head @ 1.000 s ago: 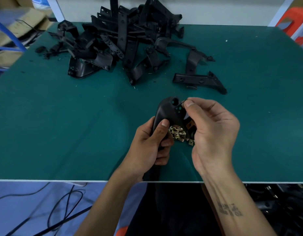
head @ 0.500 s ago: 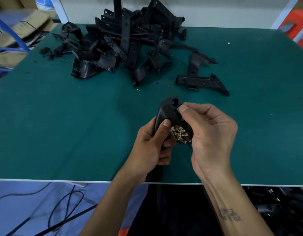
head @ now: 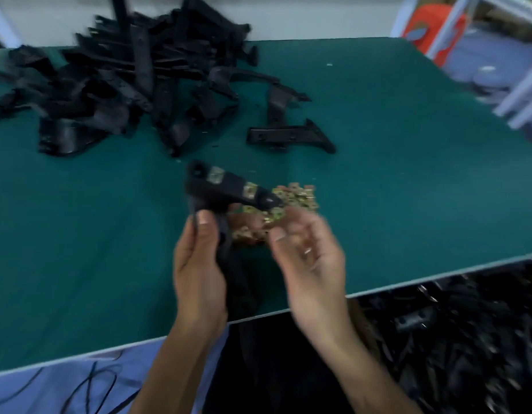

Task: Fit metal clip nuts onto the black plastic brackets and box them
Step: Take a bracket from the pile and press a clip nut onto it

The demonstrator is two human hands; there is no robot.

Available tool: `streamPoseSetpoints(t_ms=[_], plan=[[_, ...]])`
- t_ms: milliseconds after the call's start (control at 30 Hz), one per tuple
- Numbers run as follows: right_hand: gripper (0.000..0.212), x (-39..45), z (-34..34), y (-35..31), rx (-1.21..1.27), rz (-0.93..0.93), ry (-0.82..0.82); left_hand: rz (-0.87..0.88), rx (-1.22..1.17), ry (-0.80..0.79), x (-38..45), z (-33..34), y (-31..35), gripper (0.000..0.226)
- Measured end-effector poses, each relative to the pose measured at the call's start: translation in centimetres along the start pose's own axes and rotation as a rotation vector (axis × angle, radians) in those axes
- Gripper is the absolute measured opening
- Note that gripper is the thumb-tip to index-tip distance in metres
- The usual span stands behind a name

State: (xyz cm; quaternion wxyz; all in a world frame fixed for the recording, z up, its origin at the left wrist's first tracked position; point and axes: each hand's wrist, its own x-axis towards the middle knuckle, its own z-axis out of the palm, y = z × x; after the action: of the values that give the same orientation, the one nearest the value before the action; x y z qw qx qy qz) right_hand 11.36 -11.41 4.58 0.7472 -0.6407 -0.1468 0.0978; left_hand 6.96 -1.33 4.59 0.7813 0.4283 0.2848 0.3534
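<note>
Bracket (head: 229, 189), two clips fitted: being gripped by the left hand (head: 199, 264), upper arm pointing right. Right hand (head: 309, 258) being held loosely curled, blurred, beside loose clips (head: 294, 198).

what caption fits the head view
Left hand holds a black bracket fitted with two clip nuts; right hand blurred.

bracket (head: 229, 189): matt black plastic | clip nuts (head: 294, 197): shiny brassy metal | table (head: 408, 174): matt green
</note>
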Motion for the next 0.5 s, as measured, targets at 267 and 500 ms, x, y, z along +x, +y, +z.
streamPoseSetpoints(t_ms=[267, 500], plan=[[0.028, -4.3, -7.9, -2.4, 0.07, -0.064, 0.293, 0.073, 0.188, -0.516, -8.0, 8.5, -4.2, 0.018], [0.019, -8.5, -21.6, 1.1, 0.221, 0.341, 0.98, -0.215, 0.973, -1.301, -16.7, 12.3, -14.0, 0.052]])
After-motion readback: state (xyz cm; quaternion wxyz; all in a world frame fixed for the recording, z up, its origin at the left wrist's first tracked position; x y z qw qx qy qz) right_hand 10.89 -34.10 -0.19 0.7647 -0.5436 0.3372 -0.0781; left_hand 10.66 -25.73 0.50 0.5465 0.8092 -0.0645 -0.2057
